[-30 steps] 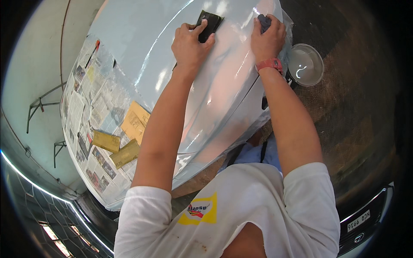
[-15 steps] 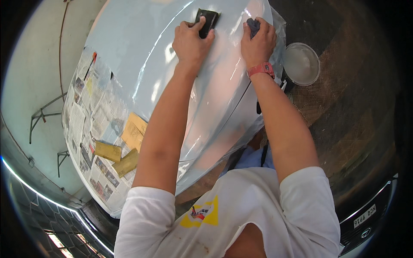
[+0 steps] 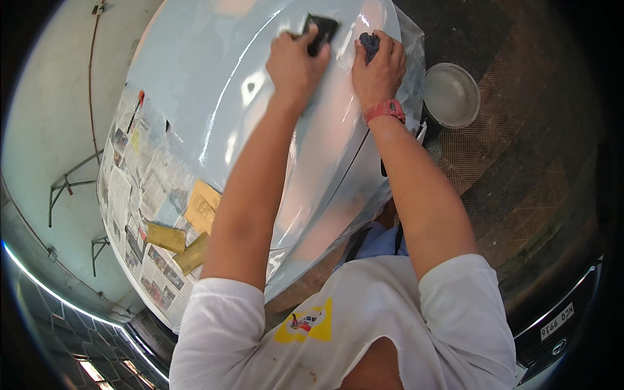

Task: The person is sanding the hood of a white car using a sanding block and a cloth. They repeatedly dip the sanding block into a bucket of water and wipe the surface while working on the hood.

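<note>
My left hand is closed around the side of a black sanding block, which lies against the glossy car panel. The panel is pale blue-grey with pinkish patches and looks wet. To the right, my right hand grips a dark, crumpled cloth between thumb and fingers, over the panel near its right edge. A red watch is on my right wrist. The underside of the block is hidden.
Newspaper sheets cover the panel's left part, bearing two yellowish blocks and tan sandpaper. A bucket of cloudy liquid stands on the patterned floor at right. Plastic sheeting hangs along the panel's right edge.
My left hand and the block have shifted slightly right. My right hand has come left with the cloth, closer to the block. The whole view has also moved a little.
</note>
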The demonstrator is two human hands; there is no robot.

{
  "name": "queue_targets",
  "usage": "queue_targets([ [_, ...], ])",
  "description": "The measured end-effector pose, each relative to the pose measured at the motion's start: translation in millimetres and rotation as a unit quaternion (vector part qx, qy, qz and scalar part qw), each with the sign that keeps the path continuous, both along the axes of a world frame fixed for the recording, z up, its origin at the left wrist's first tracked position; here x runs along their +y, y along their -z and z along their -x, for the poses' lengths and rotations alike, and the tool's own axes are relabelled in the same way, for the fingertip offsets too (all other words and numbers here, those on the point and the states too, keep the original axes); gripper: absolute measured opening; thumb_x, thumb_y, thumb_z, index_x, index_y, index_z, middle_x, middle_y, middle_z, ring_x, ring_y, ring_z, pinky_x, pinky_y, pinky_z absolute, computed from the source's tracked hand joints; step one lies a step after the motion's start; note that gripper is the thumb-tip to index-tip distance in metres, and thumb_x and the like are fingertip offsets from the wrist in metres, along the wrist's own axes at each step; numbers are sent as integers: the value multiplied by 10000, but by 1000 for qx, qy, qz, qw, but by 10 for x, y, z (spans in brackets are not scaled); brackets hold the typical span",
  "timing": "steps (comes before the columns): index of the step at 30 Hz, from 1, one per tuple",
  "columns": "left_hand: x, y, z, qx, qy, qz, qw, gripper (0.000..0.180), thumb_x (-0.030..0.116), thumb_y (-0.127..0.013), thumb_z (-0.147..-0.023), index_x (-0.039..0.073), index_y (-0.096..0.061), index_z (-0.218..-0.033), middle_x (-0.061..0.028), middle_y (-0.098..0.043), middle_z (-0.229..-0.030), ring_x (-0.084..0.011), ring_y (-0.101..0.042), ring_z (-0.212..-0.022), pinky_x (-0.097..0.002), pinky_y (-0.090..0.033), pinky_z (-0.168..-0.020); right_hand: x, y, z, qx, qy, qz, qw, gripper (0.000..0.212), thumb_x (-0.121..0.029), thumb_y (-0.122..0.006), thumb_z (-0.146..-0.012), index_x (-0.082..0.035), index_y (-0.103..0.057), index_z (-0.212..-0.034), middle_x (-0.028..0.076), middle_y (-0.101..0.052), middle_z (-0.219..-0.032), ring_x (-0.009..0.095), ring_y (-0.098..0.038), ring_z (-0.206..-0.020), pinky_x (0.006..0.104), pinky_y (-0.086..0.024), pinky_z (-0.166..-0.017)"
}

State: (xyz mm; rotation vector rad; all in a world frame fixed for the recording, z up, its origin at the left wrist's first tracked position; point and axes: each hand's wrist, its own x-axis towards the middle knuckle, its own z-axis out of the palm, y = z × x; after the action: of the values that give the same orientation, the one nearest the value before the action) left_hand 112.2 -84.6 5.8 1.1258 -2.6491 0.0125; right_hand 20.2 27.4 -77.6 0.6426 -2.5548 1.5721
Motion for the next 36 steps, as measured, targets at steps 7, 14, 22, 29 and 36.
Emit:
queue_targets([
  [7, 342, -231, -475, 1, 49, -12, 999, 499, 397, -887, -852, 285, -812, -1333, -94, -705, -1113, -298, -699, -1056, -439, -595, -876, -3, -24, 91, 1, 10, -1, 1000, 484, -306, -849, -907, -150, -647, -1319, 131, -624, -1273, 382, -602, -1230, 571, -436, -1091],
  [14, 326, -251, -699, -21, -3, 26, 999, 475, 394, -872, -881, 242, -812, -1327, -121, -709, -1103, -319, -699, -1053, -439, -590, -881, -33, 44, 39, 8, 10, -8, 1000, 477, -337, -841, -918, -152, -654, -1316, 119, -626, -1292, 372, -614, -1228, 575, -448, -1078],
  [22, 685, -512, -1437, -17, 2, -35, 999, 518, 302, -924, -817, 258, -821, -1322, -94, -719, -1127, -276, -712, -1017, -409, -607, -862, -53, 77, 60, 21, 17, 2, 1000, 471, -348, -846, -911, -158, -666, -1303, 122, -635, -1274, 383, -617, -1230, 562, -460, -1071],
  [29, 851, -498, -1772, 4, -4, -19, 1000, 515, 320, -908, -825, 243, -816, -1325, -82, -689, -1065, -282, -675, -1001, -421, -583, -857, -58, 165, 57, 16, 33, 6, 999, 464, -363, -849, -906, -161, -672, -1284, 150, -636, -1252, 426, -619, -1216, 579, -478, -1058],
  [36, 1097, -763, -2444, -21, -33, -52, 998, 540, 294, -924, -805, 250, -817, -1333, -88, -720, -1117, -269, -694, -1025, -385, -602, -872, -43, -96, 45, 32, 20, 14, 999, 405, -238, -787, -968, -66, -647, -1307, 199, -666, -1261, 449, -618, -1188, 546, -484, -1036],
])
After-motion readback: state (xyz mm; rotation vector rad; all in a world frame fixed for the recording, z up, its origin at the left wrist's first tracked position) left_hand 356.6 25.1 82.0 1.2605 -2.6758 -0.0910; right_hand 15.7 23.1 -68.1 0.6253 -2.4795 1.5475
